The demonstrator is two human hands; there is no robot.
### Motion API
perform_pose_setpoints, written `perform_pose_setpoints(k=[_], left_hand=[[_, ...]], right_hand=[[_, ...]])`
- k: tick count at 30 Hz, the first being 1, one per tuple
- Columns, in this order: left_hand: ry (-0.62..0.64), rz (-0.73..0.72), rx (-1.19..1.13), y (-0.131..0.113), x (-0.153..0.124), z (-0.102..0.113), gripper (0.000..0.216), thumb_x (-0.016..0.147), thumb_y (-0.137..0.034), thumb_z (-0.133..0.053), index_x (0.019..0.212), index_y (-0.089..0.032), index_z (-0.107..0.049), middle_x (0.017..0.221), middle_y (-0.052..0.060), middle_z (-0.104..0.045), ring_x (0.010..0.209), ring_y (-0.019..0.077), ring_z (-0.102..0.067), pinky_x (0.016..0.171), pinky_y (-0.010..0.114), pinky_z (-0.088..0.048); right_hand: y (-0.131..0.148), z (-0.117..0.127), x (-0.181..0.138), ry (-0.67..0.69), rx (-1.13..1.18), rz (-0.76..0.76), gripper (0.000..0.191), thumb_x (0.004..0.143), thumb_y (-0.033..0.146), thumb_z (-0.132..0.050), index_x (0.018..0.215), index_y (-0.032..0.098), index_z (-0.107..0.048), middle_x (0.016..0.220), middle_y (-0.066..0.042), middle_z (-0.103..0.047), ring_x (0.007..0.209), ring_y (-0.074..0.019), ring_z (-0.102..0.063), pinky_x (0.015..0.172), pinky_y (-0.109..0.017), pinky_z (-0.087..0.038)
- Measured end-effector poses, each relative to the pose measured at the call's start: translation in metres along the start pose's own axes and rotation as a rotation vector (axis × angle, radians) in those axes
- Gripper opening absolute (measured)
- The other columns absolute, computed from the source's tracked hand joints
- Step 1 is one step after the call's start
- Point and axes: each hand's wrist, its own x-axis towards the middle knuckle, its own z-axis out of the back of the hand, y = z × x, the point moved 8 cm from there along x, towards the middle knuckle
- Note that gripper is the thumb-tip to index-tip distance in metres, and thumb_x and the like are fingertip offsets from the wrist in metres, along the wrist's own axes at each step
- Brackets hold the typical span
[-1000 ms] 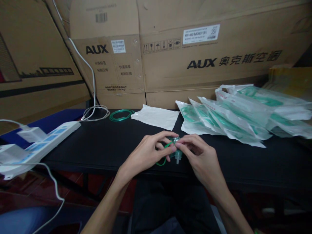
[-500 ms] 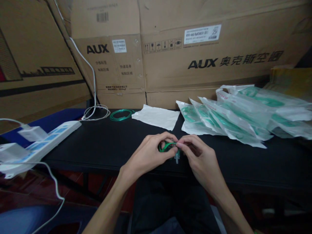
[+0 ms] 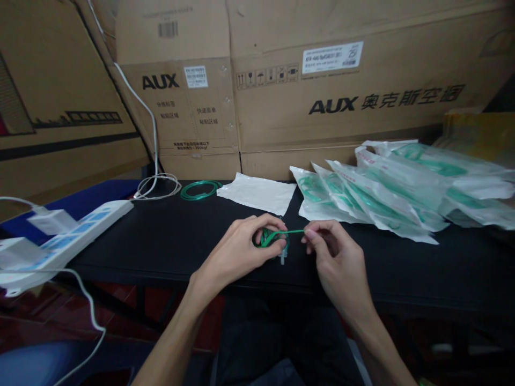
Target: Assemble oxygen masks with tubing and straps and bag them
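My left hand [image 3: 245,249] is curled round a small clear-green plastic piece [image 3: 284,253], which looks like an oxygen mask with a pale spout pointing down. Most of it is hidden behind the fingers. A thin green elastic strap [image 3: 295,231] runs from that hand to the right, drawn out nearly straight. My right hand [image 3: 338,249] pinches the strap's far end between thumb and fingertips. Both hands are just above the front part of the black table [image 3: 161,241].
Behind my hands lie a flat white pouch [image 3: 257,194] and a coil of green tubing [image 3: 200,190]. Several clear-fronted packets [image 3: 374,187] with green tubing overlap at the right. A white power strip [image 3: 86,230] with plugs and cables is at left. Cardboard boxes [image 3: 273,128] stand along the back.
My right hand has moved to the right, away from my left, drawing the green strap out between them. My left hand has shifted slightly left with the mask.
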Motion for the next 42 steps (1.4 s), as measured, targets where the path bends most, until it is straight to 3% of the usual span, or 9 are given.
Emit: perform_pose_setpoints(k=[7, 14, 20, 24, 27, 32, 38, 42], left_hand=[[-0.010, 0.011, 0.004, 0.004, -0.001, 0.008, 0.017, 0.088, -0.025, -0.069, 0.106, -0.026, -0.070, 0.092, -0.006, -0.073, 0.074, 0.0124, -0.054, 0.071, 0.024, -0.039], [-0.005, 0.007, -0.063, 0.002, -0.002, 0.006, 0.018, 0.088, -0.026, -0.071, 0.107, -0.026, -0.071, 0.094, -0.006, -0.074, 0.074, 0.0119, -0.055, 0.070, 0.024, -0.040], [-0.110, 0.029, -0.189, 0.011, 0.001, 0.014, 0.011, 0.090, -0.028, -0.070, 0.099, -0.023, -0.071, 0.091, -0.002, -0.074, 0.085, 0.0145, -0.065, 0.074, 0.026, -0.040], [-0.149, 0.103, -0.387, 0.020, 0.001, 0.015, 0.013, 0.087, -0.029, -0.070, 0.097, -0.020, -0.069, 0.086, 0.000, -0.071, 0.079, 0.0139, -0.063, 0.071, 0.026, -0.041], [-0.103, 0.163, -0.537, 0.023, 0.002, 0.007, 0.017, 0.086, -0.032, -0.070, 0.097, -0.018, -0.068, 0.080, -0.001, -0.068, 0.074, 0.0127, -0.059, 0.068, 0.025, -0.042], [-0.049, 0.188, -0.572, 0.023, 0.003, 0.000, 0.021, 0.090, -0.036, -0.064, 0.099, -0.018, -0.069, 0.078, -0.001, -0.062, 0.067, 0.0120, -0.052, 0.061, 0.024, -0.039], [0.013, 0.205, -0.710, 0.026, 0.003, -0.005, 0.015, 0.093, -0.030, -0.056, 0.095, -0.020, -0.067, 0.077, -0.002, -0.059, 0.068, 0.0114, -0.054, 0.065, 0.023, -0.041], [0.024, 0.193, -0.845, 0.025, 0.004, -0.007, 0.028, 0.098, -0.041, -0.048, 0.089, -0.019, -0.062, 0.078, 0.000, -0.061, 0.066, 0.0116, -0.054, 0.065, 0.025, -0.042]], right_hand=[[0.003, 0.006, 0.001, -0.092, 0.032, 0.019, 0.010, 0.095, 0.027, -0.058, 0.086, 0.022, -0.058, 0.072, 0.002, -0.063, 0.061, -0.0127, -0.057, 0.062, -0.029, -0.045], [0.003, -0.001, 0.002, 0.034, 0.073, 0.023, 0.012, 0.095, 0.031, -0.061, 0.088, 0.022, -0.060, 0.078, 0.000, -0.064, 0.065, -0.0124, -0.060, 0.063, -0.027, -0.049], [0.002, -0.009, 0.003, 0.132, 0.177, -0.023, 0.021, 0.096, 0.038, -0.061, 0.111, 0.023, -0.061, 0.109, -0.007, -0.069, 0.089, -0.0176, -0.069, 0.073, -0.030, -0.058], [0.003, -0.022, 0.000, 0.265, 0.169, 0.013, 0.037, 0.094, 0.026, -0.062, 0.131, 0.027, -0.059, 0.132, -0.009, -0.064, 0.111, -0.0201, -0.067, 0.086, -0.032, -0.060], [0.004, -0.030, -0.003, 0.353, 0.149, 0.031, 0.054, 0.089, 0.019, -0.068, 0.140, 0.033, -0.057, 0.145, -0.005, -0.058, 0.127, -0.0213, -0.060, 0.094, -0.032, -0.058], [0.008, -0.028, -0.002, 0.345, 0.190, 0.010, 0.045, 0.081, 0.023, -0.080, 0.124, 0.031, -0.072, 0.140, -0.003, -0.064, 0.130, -0.0253, -0.060, 0.099, -0.035, -0.058], [0.005, -0.029, -0.002, 0.349, 0.261, -0.099, 0.038, 0.077, 0.027, -0.083, 0.114, 0.028, -0.075, 0.121, -0.002, -0.075, 0.112, -0.0225, -0.071, 0.102, -0.035, -0.057], [0.007, -0.031, -0.002, 0.362, 0.302, -0.113, 0.031, 0.080, 0.025, -0.080, 0.110, 0.028, -0.075, 0.112, 0.001, -0.078, 0.105, -0.0198, -0.074, 0.098, -0.031, -0.058]])
